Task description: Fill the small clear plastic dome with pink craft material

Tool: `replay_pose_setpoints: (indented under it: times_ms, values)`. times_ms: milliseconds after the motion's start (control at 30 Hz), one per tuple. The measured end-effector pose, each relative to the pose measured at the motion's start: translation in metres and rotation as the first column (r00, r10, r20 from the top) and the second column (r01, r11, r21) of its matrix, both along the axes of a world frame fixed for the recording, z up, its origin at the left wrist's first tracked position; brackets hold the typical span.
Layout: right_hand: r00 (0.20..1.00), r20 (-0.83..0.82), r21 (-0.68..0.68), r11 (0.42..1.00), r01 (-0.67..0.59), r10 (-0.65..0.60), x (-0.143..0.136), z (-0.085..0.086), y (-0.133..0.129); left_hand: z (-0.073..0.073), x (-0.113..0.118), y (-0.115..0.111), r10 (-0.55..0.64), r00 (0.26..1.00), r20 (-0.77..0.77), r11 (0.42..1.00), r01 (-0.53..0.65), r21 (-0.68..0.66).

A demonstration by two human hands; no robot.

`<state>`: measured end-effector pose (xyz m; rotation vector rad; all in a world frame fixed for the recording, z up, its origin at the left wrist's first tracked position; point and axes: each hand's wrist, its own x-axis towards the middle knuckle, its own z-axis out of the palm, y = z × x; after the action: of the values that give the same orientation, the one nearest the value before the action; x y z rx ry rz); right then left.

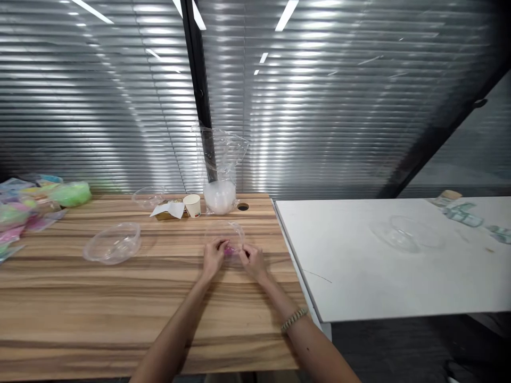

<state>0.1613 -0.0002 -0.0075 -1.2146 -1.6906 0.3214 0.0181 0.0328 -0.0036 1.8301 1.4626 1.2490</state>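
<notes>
My left hand [214, 256] and my right hand [252, 260] meet over the wooden table, fingers pinched. Between their fingertips shows a small pink, shiny thing [230, 250], perhaps in clear film; its kind is too small to tell. Just behind and around the fingers stands a clear plastic bowl [223, 230], its near part covered by the hands. Beyond it are a white paper cup [192, 206] and an open clear bag with white contents [220, 197]. A small gold box with white paper [171, 210] lies left of the cup.
Clear plastic bowls [113, 244] stand to the left. Colourful packets [30, 207] pile up at the table's far left. A white table [359, 287] adjoins on the right, bearing clear lids [407, 233] and crumpled green-and-white packaging [463, 214]. Blinds [311, 122] hang behind.
</notes>
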Motion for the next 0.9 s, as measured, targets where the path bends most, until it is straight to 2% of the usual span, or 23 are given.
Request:
replay_pose_setpoints:
  times_ms: [167, 333, 600, 900]
  values:
    - [1.000, -0.009, -0.008, 1.000, -0.010, 0.009, 0.001, 0.000, 0.000, 0.001, 0.000, 0.001, 0.003, 0.999, 0.050, 1.000, -0.003, 0.004]
    - [1.000, -0.014, -0.016, 1.000, -0.012, 0.012, 0.000, -0.002, 0.000, 0.001, -0.004, 0.001, -0.031, 0.999, 0.011, 0.998, 0.030, 0.057]
    - [1.000, -0.007, -0.018, 1.000, -0.019, 0.019, 0.001, -0.001, 0.000, 0.004, -0.007, -0.003, -0.080, 0.980, -0.182, 0.994, 0.093, 0.063]
    - [0.999, 0.024, -0.022, 0.999, -0.027, 0.027, -0.001, -0.001, 0.001, 0.005, -0.017, 0.000, -0.130, 0.899, -0.418, 0.986, 0.160, 0.037]
